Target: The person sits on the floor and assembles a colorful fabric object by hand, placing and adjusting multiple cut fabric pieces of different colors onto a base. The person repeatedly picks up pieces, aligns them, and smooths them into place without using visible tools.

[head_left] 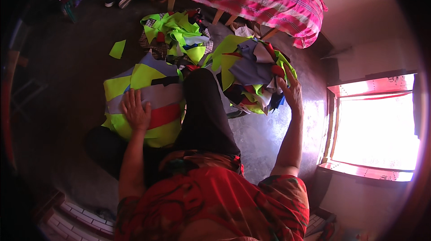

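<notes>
Nearest, the patchwork cloth (pixel 159 95) lies over the person's left thigh, slightly longer away from the body than across, its blue-grey corner pointing away. Its red strip (pixel 165 115) runs crosswise, rising a little to the right. The left hand (pixel 137 111) rests flat on it, fingers slightly apart and pointing away. Beyond the raised knee, the right hand (pixel 292 92) meets the edge of the right scrap heap (pixel 251 68), fingers parted (whether they pinch any cloth, I cannot tell). Farther off sits another scrap heap (pixel 179 34).
</notes>
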Demonstrator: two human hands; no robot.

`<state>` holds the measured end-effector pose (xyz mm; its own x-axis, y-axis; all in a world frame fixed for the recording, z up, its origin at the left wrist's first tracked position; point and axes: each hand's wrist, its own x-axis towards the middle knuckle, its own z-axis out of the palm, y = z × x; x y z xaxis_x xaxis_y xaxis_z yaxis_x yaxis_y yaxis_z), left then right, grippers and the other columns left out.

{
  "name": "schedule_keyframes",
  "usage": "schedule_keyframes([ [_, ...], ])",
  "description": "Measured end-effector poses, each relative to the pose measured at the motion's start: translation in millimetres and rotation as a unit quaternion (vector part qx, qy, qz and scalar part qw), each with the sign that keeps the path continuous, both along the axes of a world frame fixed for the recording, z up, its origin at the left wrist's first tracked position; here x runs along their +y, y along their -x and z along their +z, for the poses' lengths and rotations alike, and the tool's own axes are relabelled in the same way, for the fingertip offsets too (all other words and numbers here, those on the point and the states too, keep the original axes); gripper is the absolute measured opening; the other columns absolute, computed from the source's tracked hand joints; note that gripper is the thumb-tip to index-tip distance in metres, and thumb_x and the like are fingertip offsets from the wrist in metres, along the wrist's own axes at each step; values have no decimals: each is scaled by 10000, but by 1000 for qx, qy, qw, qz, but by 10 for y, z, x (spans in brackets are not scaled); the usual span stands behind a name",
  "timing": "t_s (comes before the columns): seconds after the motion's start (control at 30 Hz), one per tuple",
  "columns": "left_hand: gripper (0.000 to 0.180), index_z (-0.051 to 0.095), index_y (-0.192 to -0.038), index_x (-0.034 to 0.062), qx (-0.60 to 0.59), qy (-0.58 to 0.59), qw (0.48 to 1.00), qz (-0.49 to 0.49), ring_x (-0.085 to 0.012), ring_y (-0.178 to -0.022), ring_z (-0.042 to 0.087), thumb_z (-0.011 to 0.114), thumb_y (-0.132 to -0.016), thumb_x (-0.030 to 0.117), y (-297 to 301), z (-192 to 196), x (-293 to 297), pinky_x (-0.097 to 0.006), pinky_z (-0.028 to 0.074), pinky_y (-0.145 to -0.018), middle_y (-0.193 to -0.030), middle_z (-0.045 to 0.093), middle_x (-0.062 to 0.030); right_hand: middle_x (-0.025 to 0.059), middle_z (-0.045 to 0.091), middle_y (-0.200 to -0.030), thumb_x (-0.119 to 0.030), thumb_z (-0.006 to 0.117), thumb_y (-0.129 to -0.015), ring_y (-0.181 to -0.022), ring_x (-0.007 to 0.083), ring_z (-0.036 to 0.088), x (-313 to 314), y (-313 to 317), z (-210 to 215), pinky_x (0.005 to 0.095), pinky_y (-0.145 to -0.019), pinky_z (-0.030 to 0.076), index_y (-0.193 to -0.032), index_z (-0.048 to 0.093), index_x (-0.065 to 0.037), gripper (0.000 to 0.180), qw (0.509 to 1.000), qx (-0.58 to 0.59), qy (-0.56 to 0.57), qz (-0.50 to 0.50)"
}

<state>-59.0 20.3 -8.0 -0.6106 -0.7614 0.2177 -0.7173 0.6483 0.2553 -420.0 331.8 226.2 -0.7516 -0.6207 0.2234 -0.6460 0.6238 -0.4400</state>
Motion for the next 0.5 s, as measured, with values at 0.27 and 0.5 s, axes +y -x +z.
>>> schedule_keyframes([
  [0.27, 597, 371, -1405, 134, 6, 7, 1000, -10, -278, -1413, 210, 500, -882, 391, -24, -9, 0, -503, 119, -1139, -1503, 290, -83, 135, 657, -1111, -105, 581, -884, -963, 189, 636, 122, 36, -64, 299, -851, 475, -1227, 617, -116, 345, 976, 89, 172, -98],
  [0.5, 585, 388, -1394, 128, 6, 16, 1000, -17, -286, -1408, 210, 515, -882, 378, -47, -52, -33, -502, 124, -1136, -1495, 297, -94, 51, 639, -1141, 17, 518, -906, -1014, 128, 590, -71, -22, 192, 273, -896, 465, -1203, 630, -54, 325, 917, 31, 382, -109],
])
